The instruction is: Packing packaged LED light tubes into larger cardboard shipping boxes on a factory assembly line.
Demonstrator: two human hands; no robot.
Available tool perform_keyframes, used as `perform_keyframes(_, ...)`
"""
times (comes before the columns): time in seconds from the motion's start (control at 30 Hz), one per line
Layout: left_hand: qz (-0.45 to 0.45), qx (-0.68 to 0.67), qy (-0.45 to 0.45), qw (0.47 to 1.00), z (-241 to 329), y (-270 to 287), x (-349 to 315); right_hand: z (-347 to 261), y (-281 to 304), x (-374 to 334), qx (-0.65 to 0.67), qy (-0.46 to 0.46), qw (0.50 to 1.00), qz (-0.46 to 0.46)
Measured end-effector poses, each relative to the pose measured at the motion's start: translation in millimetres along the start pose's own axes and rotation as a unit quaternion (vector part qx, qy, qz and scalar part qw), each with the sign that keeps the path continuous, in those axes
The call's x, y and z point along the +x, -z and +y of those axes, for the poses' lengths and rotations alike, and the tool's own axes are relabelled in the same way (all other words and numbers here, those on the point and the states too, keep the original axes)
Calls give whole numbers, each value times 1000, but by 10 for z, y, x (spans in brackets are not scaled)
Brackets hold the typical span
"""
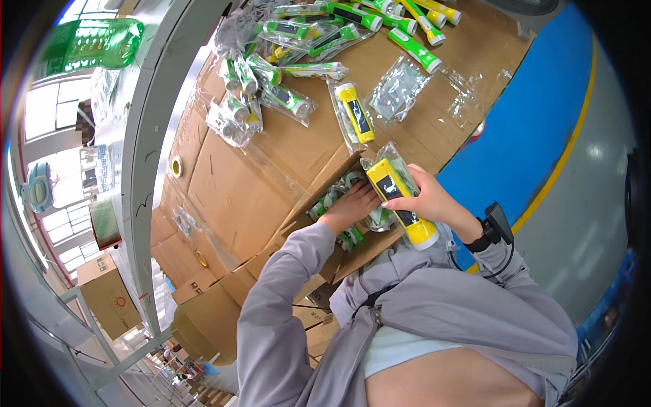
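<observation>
My right hand (pixel 432 196) is closed around a yellow flashlight (pixel 409 218) with a dark panel on its side, in a clear plastic bag. It holds the flashlight tilted over the right edge of an open cardboard box (pixel 369 248). My left hand (pixel 351 205) reaches into that box, its fingers stretched out over bagged green-and-white flashlights (pixel 350 237); the fingertips are partly hidden. Just beyond the box lies another yellow flashlight (pixel 357 114) on a clear bag.
Flat cardboard (pixel 264 163) covers the work surface. Bagged green flashlights (pixel 285 98) pile up at the far left, with loose flashlights (pixel 413 49) at the far right. Empty clear bags (pixel 400 88) and a tape roll (pixel 177 167) lie about. A grey metal beam (pixel 139 149) borders the left.
</observation>
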State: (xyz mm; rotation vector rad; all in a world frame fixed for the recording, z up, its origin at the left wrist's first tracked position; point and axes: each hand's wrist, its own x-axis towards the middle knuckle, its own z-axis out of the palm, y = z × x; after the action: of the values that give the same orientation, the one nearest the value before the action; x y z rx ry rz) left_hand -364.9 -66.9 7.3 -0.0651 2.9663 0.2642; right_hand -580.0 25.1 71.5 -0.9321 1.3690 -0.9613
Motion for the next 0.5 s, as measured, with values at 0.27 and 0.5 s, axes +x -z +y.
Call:
perform_keyframes(0.27, -23, -154, 67, 986, 53, -322, 52, -1, 1, -50, 8, -1, 1000, 7)
perform_keyframes(0.5, -180, -27, -36, 983, 91, -439, -346, -29, 1, -46, -3, -10, 1000, -10)
